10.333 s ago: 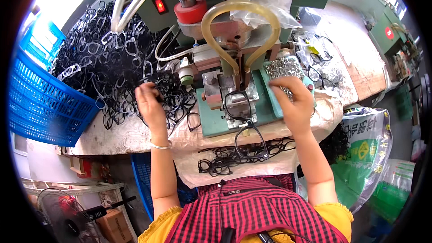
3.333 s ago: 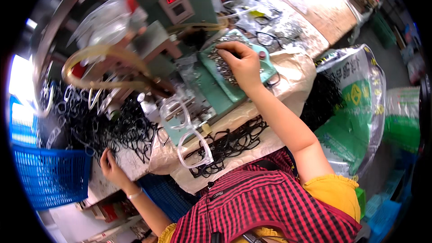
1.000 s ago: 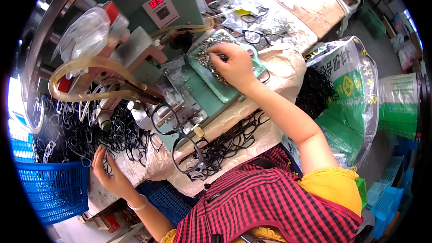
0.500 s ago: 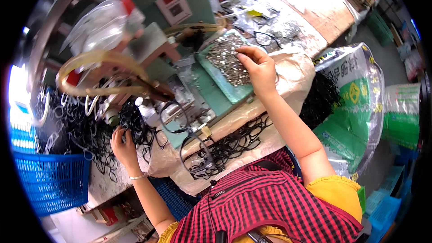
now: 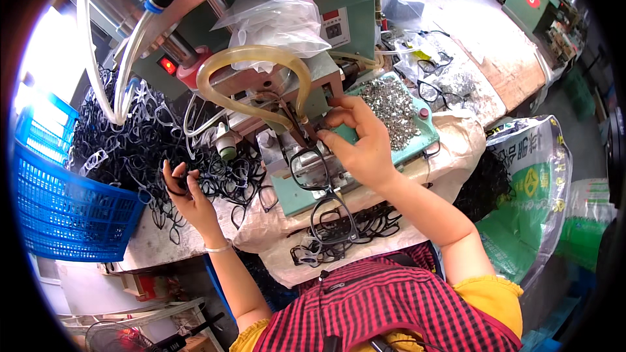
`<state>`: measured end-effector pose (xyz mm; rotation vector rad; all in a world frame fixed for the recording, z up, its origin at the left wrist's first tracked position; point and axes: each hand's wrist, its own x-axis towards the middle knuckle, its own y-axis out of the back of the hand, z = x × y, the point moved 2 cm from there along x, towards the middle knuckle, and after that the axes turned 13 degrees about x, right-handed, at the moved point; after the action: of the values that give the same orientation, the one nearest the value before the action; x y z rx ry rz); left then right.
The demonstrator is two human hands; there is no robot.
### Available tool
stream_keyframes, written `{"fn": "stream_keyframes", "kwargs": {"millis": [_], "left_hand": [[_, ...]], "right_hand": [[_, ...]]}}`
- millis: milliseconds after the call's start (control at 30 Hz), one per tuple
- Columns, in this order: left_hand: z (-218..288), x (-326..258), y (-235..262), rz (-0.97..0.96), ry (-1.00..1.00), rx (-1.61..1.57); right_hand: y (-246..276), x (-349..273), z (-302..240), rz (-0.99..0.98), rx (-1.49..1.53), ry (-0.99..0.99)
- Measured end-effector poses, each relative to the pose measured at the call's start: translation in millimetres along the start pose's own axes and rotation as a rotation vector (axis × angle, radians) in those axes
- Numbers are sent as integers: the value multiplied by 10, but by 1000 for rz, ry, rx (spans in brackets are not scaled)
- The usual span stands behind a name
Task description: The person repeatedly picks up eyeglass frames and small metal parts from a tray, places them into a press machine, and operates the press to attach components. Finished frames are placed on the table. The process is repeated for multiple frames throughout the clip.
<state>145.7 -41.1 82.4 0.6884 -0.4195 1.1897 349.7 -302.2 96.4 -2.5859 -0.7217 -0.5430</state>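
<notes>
My right hand (image 5: pixel 362 146) is at the press fixture (image 5: pixel 270 150), thumb and fingertips pinched together; whatever lies between them is too small to make out. Below those fingertips, a black eyeglass frame (image 5: pixel 330 193) sits with one rim at the fixture and the other hanging toward me. Beside the left-hand pile of black eyeglass frames (image 5: pixel 130 130), my left hand (image 5: pixel 191 199) has its fingers curled around a dark rim, seemingly another eyeglass frame. Small shiny metal parts (image 5: pixel 391 111) fill a green tray (image 5: pixel 417 145) to the right of my right hand.
A tan hose (image 5: pixel 254 53) loops over the fixture. More black frames (image 5: pixel 375 225) lie on brown paper before me. At the left stands a blue basket (image 5: pixel 72 205); at the right, a green and white sack (image 5: pixel 528 208). Loose glasses (image 5: pixel 440 94) lie beyond the tray.
My right hand has moved left from the metal parts to the fixture. My left hand stays by the pile, its fingers now around a dark rim. The whole view has shifted.
</notes>
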Motion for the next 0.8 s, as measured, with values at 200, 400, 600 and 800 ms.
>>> {"fn": "stream_keyframes", "kwargs": {"millis": [200, 400, 600, 800], "left_hand": [[1143, -105, -160, -108, -298, -421], [1694, 79, -479, -63, -384, -9], [1769, -856, -738, -843, 848, -818], [1649, -1021, -939, -754, 1045, -1032]], "right_hand": [[-39, -25, -2, -17, 65, -68], [-188, -113, -237, 30, 184, -222], [25, -44, -291, -96, -80, -114], [916, 114, 110, 340, -316, 19]]}}
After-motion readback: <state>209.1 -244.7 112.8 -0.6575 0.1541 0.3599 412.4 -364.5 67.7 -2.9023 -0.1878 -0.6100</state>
